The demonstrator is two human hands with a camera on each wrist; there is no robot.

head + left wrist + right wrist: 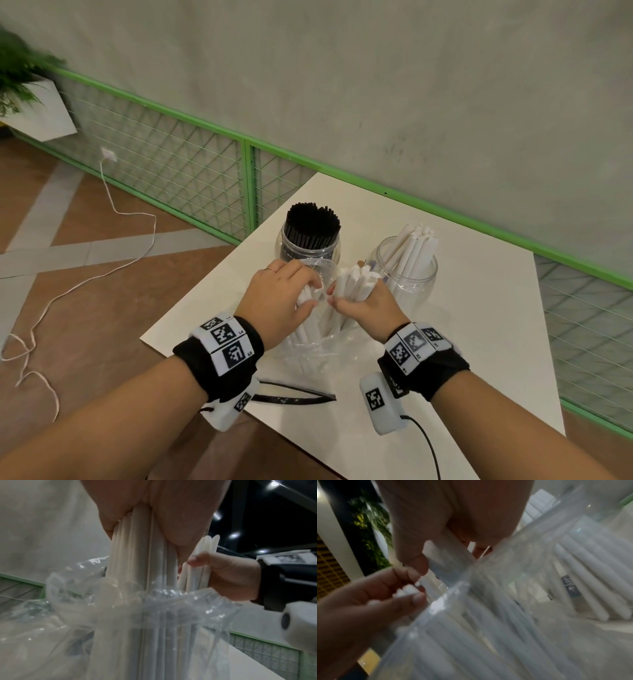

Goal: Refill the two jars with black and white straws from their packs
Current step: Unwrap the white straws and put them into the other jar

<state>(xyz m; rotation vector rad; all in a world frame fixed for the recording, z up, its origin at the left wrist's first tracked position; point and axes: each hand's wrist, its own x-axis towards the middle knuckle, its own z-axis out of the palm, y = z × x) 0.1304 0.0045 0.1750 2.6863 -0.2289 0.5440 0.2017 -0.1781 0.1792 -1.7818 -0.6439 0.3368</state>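
Both hands work at a clear plastic pack (pixel 310 346) of white straws (pixel 322 318) standing on the desk (pixel 479 325). The left hand (pixel 279 301) grips one bunch, the right hand (pixel 368 306) another (tops fanned out). Behind them stand a jar of black straws (pixel 310 240) and a jar of white straws (pixel 407 270).

Café-like room: straw jars (pixel 407 270), tiled floor (pixel 85 212).

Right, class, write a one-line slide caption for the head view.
Both hands, left hand and right hand, grip white paper straws from a clear plastic pack.
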